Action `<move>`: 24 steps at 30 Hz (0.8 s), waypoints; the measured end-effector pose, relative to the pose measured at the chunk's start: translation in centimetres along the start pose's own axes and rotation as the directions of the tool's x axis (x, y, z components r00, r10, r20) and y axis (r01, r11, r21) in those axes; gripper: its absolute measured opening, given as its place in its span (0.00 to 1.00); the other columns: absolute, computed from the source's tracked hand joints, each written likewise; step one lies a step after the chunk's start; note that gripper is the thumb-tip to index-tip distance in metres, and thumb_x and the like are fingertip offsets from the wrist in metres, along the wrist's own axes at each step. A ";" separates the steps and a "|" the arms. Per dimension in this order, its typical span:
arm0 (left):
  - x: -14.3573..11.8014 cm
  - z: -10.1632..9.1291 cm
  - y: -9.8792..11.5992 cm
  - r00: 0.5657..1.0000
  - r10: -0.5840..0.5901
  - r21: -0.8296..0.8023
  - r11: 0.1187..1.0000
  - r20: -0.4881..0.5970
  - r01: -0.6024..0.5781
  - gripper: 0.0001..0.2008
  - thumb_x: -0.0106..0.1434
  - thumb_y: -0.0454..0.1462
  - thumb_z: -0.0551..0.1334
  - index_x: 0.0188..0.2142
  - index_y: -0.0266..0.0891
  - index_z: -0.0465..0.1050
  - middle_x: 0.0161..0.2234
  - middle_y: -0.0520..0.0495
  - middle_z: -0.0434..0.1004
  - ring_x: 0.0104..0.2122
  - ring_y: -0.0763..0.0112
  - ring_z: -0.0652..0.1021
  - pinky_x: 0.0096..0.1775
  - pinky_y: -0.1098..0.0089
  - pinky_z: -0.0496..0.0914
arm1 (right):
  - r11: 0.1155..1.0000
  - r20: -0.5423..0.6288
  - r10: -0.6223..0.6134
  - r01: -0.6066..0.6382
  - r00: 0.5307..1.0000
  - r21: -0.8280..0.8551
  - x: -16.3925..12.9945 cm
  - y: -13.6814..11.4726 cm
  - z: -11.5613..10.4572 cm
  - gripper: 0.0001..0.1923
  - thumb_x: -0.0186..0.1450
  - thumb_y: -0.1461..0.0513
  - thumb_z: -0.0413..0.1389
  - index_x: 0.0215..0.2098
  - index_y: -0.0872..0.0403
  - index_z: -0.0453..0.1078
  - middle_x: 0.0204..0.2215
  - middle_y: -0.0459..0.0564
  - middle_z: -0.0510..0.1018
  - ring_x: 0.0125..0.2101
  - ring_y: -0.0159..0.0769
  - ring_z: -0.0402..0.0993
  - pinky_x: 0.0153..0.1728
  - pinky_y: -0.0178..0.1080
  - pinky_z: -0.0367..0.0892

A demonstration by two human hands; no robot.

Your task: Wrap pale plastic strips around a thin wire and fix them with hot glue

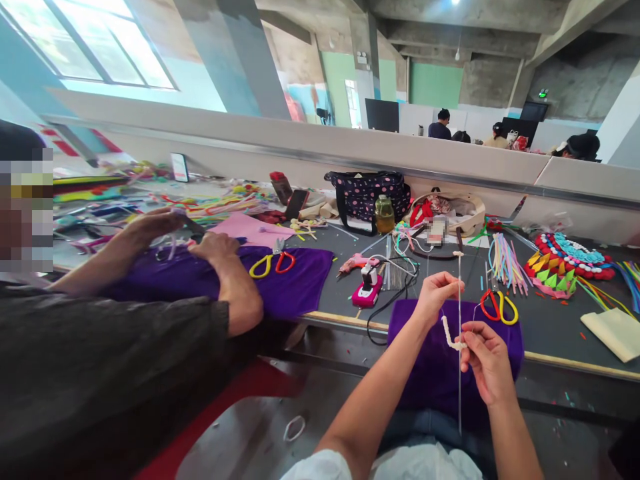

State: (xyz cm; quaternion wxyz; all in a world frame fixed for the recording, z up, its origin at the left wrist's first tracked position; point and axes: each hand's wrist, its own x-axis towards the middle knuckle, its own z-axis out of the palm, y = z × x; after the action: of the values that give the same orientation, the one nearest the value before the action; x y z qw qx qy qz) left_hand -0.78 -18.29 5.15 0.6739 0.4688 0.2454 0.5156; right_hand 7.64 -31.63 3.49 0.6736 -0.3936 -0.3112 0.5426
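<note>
Held upright in front of me is a long thin pale stick [460,393] with a small cream tuft at its top. My left hand [436,297] is closed, its thumb and forefinger pinching the stick below the tuft. Lower down, my right hand [486,357] is closed on a bent cream fuzzy stem, probably a pipe cleaner [447,331], where it meets the stick. A thin wire loops near the right fingers. Beneath both hands a purple cloth [415,360] hangs over the table edge. Red-and-yellow-handled scissors [499,307] lie just beyond my right hand.
To the left, a co-worker's hands [215,250] work over another purple cloth [305,287]. A pink glue gun [356,263], pink power socket [367,290] and cables lie between us. Pipe-cleaner bundles [505,260], a colourful fuzzy piece [570,257] and folded cream cloth [613,333] are right.
</note>
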 end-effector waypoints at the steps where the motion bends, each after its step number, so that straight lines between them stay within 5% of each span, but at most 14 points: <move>1: -0.4 -0.2 -0.1 1.000 -0.007 0.041 0.999 0.024 0.006 0.15 0.46 0.43 0.71 0.23 0.34 0.71 0.22 0.50 0.74 0.21 0.76 0.71 0.26 0.73 0.67 | 1.000 -0.017 -0.022 0.022 1.000 0.001 0.2 -0.1 0.0 0.13 0.55 0.58 0.65 0.36 0.56 0.71 0.25 0.48 0.79 0.16 0.25 0.67 0.14 0.29 0.67; 5: -2.8 -2.4 -0.2 0.998 -0.002 0.239 0.971 0.055 -0.012 0.12 0.52 0.43 0.67 0.26 0.35 0.73 0.22 0.49 0.74 0.21 0.75 0.71 0.27 0.73 0.66 | 0.994 -0.076 -0.105 0.104 0.992 -0.012 1.0 -0.5 -0.2 0.13 0.55 0.59 0.65 0.36 0.55 0.71 0.26 0.48 0.79 0.17 0.26 0.69 0.16 0.31 0.68; 8: -5.7 -5.9 0.7 0.992 -0.004 0.532 0.844 0.128 -0.066 0.10 0.56 0.42 0.63 0.26 0.36 0.74 0.23 0.49 0.74 0.22 0.73 0.71 0.27 0.73 0.64 | 0.989 -0.100 -0.142 0.137 0.985 -0.054 1.5 -0.7 -0.4 0.12 0.56 0.59 0.65 0.36 0.56 0.71 0.25 0.48 0.79 0.17 0.27 0.69 0.17 0.32 0.69; 11: -9.4 -10.5 2.5 0.989 -0.081 0.879 0.472 0.121 -0.069 0.09 0.57 0.40 0.61 0.24 0.39 0.74 0.23 0.48 0.75 0.27 0.68 0.73 0.31 0.71 0.63 | 0.987 -0.105 -0.147 0.139 0.984 -0.077 1.9 -0.7 -0.3 0.12 0.55 0.60 0.65 0.36 0.56 0.71 0.25 0.47 0.79 0.17 0.27 0.69 0.17 0.32 0.69; 14: -12.9 -14.4 4.4 0.966 -0.237 0.994 -0.023 -0.105 0.103 0.17 0.61 0.46 0.58 0.23 0.38 0.74 0.24 0.42 0.76 0.31 0.58 0.77 0.37 0.65 0.65 | 0.989 -0.104 -0.128 0.119 0.986 -0.083 2.3 -0.3 0.1 0.13 0.55 0.60 0.65 0.36 0.56 0.71 0.25 0.48 0.79 0.17 0.27 0.69 0.17 0.32 0.69; 16: -14.2 -15.8 5.4 0.969 -0.193 0.980 -0.159 -0.152 0.122 0.18 0.59 0.49 0.58 0.36 0.37 0.76 0.38 0.36 0.78 0.42 0.51 0.76 0.42 0.62 0.66 | 0.990 -0.098 -0.115 0.106 0.988 -0.090 2.5 0.2 0.5 0.13 0.55 0.59 0.65 0.36 0.56 0.71 0.26 0.48 0.79 0.17 0.28 0.70 0.17 0.32 0.69; 19: -14.3 -15.7 6.3 0.998 0.004 0.997 -0.042 -0.059 0.059 0.18 0.60 0.48 0.59 0.43 0.40 0.74 0.52 0.38 0.71 0.51 0.55 0.71 0.48 0.62 0.65 | 0.991 -0.084 -0.100 0.092 0.991 -0.096 2.7 0.9 1.1 0.13 0.56 0.59 0.64 0.36 0.56 0.71 0.26 0.48 0.79 0.18 0.28 0.70 0.18 0.33 0.70; 22: -12.7 -13.1 6.1 0.996 0.087 0.948 0.318 -0.038 0.008 0.18 0.63 0.47 0.56 0.25 0.40 0.75 0.33 0.44 0.78 0.36 0.62 0.77 0.41 0.67 0.68 | 0.992 -0.078 -0.094 0.086 0.993 -0.097 2.7 1.3 1.4 0.12 0.56 0.59 0.64 0.36 0.56 0.71 0.26 0.48 0.79 0.18 0.28 0.70 0.18 0.33 0.70; 24: -11.4 -10.6 5.2 0.997 0.072 0.769 0.637 0.009 -0.053 0.18 0.63 0.47 0.57 0.25 0.38 0.75 0.33 0.44 0.78 0.36 0.64 0.78 0.38 0.69 0.69 | 0.991 -0.080 -0.100 0.092 0.992 -0.099 2.6 1.3 1.5 0.12 0.56 0.59 0.65 0.36 0.56 0.71 0.26 0.48 0.79 0.18 0.29 0.70 0.18 0.33 0.70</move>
State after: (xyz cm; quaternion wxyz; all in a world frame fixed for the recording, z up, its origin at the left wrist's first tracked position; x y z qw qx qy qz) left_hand -15.76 -24.64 3.34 0.3900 0.7128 0.4324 0.3909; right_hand 6.28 -28.67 3.11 0.6921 -0.4325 -0.3263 0.4770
